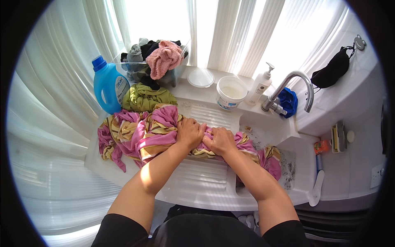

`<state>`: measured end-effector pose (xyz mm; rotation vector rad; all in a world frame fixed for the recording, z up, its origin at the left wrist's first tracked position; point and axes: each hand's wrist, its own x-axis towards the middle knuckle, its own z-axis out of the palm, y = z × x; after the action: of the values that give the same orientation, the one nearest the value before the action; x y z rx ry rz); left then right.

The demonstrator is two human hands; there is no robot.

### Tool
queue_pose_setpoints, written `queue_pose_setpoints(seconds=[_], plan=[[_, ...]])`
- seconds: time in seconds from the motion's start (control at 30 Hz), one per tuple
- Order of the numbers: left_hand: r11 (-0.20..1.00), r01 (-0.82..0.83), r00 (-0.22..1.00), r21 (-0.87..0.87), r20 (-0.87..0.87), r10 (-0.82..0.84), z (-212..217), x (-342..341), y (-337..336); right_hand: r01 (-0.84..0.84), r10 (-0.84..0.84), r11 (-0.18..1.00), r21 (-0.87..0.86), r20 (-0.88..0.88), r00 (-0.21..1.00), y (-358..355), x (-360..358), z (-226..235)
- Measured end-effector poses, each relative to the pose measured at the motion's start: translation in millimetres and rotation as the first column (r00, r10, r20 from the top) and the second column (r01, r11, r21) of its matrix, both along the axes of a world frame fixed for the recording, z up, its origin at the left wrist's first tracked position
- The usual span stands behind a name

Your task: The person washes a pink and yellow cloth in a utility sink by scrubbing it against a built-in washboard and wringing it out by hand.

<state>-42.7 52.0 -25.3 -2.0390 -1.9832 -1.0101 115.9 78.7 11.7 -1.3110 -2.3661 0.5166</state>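
Room: a bright laundry corner with white pleated curtains (230,33) behind a white moulded plastic sink unit (205,193) with a ribbed washboard.
Cloth: a long pink, yellow and brown striped wet fabric (140,133) lay across the washboard, bunched at the left and trailing right into the soapy basin (284,160).
Axis: its long axis ran left to right, the right end dipping slightly nearer; the bulk pointed far-left towards the blue plastic detergent bottle (108,84).
Left hand: the left hand (189,132) was curled tightly over the cloth's middle, fingers closed into the folds.
Right hand: the right hand (221,140) sat just beside it, likewise clenched on the fabric.
Risk, spill: the heavy left heap hung near the unit's left edge and could, I judged, slide off if the scrubbing pushed that way.
Risk, knock: the olive-green crumpled garment (146,98) and the white round tub (231,91) stood near; a wide stroke might shove them.
Risk, splash: wringing over the board rather than the basin could send water onto the floor.
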Motion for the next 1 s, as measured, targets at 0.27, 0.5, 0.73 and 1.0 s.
queue_pose_setpoints(seconds=[0.27,0.5,0.73,1.0], plan=[[0.838,0.541,0.841,-0.066,0.021,-0.541,40.9,-10.6,-149.4,-0.362,0.360,0.821,0.441,0.092,0.928,-127.3,67.4,-1.5],[0.988,0.125,0.990,-0.091,0.082,-0.117,-1.9,12.4,-38.7,-0.348,0.345,0.937,-0.019,0.185,0.920,-28.7,17.8,8.3],[0.894,0.432,0.901,-0.119,0.108,-0.421,29.1,-8.1,-76.2,-0.344,0.332,0.907,0.242,0.092,0.939,-75.2,40.6,15.3],[0.957,0.201,0.979,-0.211,0.084,-0.187,7.2,21.3,-91.6,-0.229,0.200,0.896,0.380,0.114,0.973,-80.0,32.4,-35.5]])
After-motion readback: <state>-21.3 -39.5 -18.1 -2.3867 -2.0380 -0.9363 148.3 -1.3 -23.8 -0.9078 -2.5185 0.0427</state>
